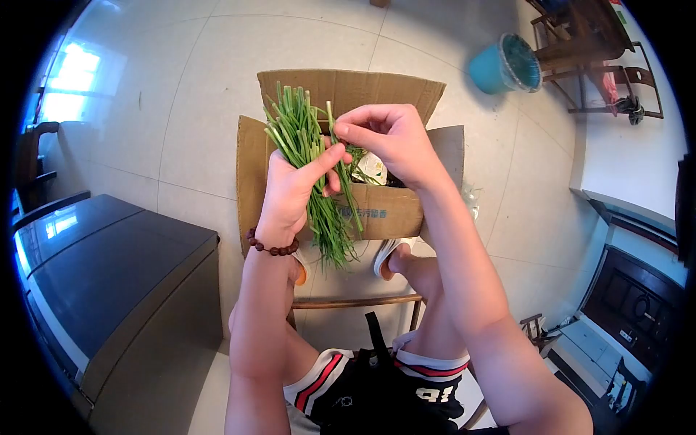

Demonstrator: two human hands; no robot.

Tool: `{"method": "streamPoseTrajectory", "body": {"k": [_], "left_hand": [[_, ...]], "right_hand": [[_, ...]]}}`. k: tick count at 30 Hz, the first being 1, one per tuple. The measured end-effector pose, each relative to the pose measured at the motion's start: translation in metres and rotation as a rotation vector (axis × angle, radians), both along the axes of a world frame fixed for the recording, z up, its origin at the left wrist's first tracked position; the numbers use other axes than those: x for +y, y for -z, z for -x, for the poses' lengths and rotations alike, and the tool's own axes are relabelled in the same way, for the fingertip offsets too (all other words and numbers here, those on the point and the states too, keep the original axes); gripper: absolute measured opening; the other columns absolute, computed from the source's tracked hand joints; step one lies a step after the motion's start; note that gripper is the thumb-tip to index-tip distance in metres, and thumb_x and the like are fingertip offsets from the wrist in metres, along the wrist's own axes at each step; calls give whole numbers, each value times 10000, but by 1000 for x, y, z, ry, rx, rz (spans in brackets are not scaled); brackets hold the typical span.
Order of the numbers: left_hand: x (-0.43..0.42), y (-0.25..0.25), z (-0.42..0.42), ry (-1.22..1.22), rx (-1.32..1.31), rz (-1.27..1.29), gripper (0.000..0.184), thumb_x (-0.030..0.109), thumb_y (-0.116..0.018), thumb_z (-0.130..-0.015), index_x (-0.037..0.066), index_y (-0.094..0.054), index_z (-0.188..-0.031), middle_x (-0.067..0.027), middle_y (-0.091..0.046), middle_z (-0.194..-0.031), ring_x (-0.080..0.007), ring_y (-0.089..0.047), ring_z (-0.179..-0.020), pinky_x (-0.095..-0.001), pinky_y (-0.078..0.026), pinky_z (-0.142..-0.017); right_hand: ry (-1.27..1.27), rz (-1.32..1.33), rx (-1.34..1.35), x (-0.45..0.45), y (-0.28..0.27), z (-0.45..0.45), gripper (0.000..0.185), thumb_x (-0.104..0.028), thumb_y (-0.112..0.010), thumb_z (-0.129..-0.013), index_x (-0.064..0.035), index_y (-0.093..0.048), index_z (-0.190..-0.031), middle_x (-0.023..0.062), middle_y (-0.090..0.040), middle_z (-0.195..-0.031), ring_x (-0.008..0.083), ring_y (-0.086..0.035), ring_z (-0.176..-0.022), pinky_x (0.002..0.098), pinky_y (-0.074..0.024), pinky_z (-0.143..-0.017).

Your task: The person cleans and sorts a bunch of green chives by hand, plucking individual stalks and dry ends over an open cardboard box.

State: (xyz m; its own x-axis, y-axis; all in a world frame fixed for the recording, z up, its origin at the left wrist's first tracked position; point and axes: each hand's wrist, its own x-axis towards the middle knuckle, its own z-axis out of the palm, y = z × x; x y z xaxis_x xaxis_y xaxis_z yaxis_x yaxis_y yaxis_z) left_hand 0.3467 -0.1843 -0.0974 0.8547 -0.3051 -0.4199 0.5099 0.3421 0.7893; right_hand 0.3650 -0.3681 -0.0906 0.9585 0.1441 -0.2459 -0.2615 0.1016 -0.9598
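Observation:
My left hand [297,177] is closed round a thick bunch of green chives [301,123], cut ends pointing up and away, thin leafy ends hanging down toward my feet. Beside it my right hand [388,138] is pinched, thumb against forefinger, on a single chive stalk [330,116] standing slightly apart from the bunch. The fingertips of both hands nearly meet there. Below them is an open cardboard box [380,210] with its flaps spread. Inside lie loose green bits and a white printed packet [371,168], partly hidden by my hands.
A teal bucket [493,69] with a plastic liner stands on the tiled floor at upper right, near wooden furniture [583,36]. A dark, glossy-topped cabinet [123,268] is at left. My feet are just behind the box, and a wooden bar [355,302] crosses between my legs.

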Motion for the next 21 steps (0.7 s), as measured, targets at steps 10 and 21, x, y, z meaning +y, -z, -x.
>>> {"method": "streamPoseTrajectory", "body": {"k": [10, 21], "left_hand": [[6, -1, -1, 11, 35, 3, 229, 209, -713, -933, 19, -687, -1058, -77, -725, -926, -103, -608, -612, -239, -417, -523], [4, 4, 1, 71, -40, -73, 248, 174, -719, -921, 13, -672, -1103, -104, -728, -931, -103, -609, -589, -234, -428, -507]], "right_hand": [[30, 60, -33, 1, 6, -2, 122, -96, -735, -888, 18, -715, -928, 37, -714, -857, 68, -637, -740, 232, -514, -688], [25, 4, -63, 10, -2, 0, 111, -69, -734, -886, 38, -713, -905, 55, -712, -804, 87, -645, -711, 240, -527, -654]]}}
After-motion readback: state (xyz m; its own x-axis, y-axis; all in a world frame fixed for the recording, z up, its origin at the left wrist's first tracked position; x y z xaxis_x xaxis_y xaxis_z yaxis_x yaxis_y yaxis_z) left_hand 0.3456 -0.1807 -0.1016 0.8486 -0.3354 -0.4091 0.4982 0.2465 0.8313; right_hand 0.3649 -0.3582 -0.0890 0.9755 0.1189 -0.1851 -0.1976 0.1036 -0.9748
